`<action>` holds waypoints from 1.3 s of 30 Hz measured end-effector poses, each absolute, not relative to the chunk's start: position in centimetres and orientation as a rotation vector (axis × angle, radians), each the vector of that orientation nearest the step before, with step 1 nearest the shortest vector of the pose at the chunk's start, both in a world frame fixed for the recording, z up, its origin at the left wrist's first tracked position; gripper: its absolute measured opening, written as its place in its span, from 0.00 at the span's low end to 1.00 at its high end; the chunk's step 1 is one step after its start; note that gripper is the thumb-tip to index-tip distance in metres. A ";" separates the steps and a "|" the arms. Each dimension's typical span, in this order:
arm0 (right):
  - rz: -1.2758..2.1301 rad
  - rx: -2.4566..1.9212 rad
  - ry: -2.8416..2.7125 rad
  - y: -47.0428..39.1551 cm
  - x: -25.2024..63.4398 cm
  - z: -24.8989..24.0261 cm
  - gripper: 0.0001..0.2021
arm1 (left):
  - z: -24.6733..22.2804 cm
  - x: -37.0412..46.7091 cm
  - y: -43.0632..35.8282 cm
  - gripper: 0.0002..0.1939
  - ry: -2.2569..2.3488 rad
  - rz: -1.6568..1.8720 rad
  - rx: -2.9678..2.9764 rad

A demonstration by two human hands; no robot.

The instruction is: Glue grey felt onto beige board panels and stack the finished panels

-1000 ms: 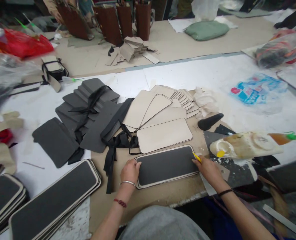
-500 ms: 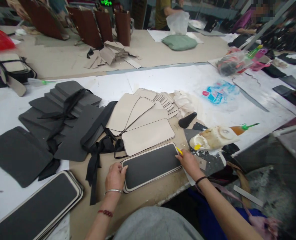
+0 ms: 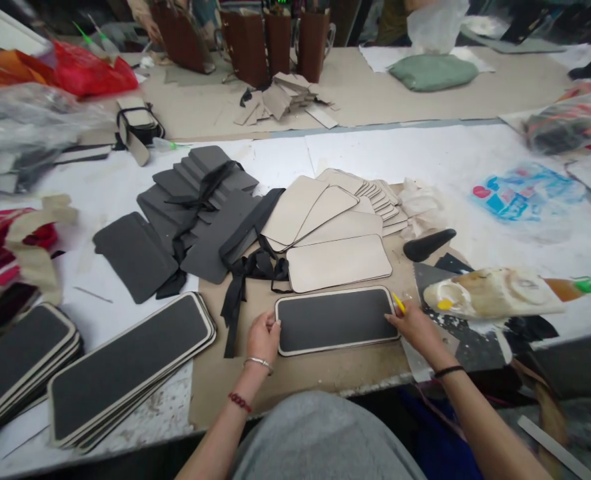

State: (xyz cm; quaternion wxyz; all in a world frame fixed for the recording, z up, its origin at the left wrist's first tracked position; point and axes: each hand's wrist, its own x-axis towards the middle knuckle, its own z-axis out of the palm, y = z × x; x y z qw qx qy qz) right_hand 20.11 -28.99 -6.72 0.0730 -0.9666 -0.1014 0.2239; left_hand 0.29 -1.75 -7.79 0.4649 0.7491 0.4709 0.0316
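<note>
A dark panel with a cream border point(image 3: 338, 321) lies on brown board in front of me. My left hand point(image 3: 264, 340) grips its left end, thumb on top. At the right end my right hand point(image 3: 415, 328) pinches the panel's edge and also holds a thin yellow tool point(image 3: 398, 303). Just behind lies a cream panel point(image 3: 340, 263), with more cream pieces point(image 3: 305, 212) fanned out beyond it. Dark grey pieces point(image 3: 135, 257) and black strips point(image 3: 234, 307) are to the left.
Stacks of bordered panels point(image 3: 130, 367) lie at the left front. On the right are a glue-smeared container point(image 3: 495, 293), a black tool point(image 3: 429, 245) and a blue-printed plastic bag point(image 3: 525, 193). Brown bags point(image 3: 245, 47) stand across the table, near another person's hand point(image 3: 148, 27).
The view has swung left, so things sit further right and more of the left side shows. Both hands still hold the panel's ends; the panel now lies more level in view.
</note>
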 end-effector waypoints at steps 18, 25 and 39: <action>0.864 -2.601 -0.279 -27.7 19.7 -7.1 0.12 | -9.8 -1.0 1.6 0.15 1.171 -0.016 1.479; 0.863 -2.603 -0.266 -27.7 19.8 -7.8 0.12 | -10.0 -1.1 1.6 0.17 1.193 -0.018 1.471; 0.893 -2.599 -0.264 -27.5 20.0 -7.8 0.14 | -8.9 -0.8 1.2 0.21 1.147 -0.070 1.282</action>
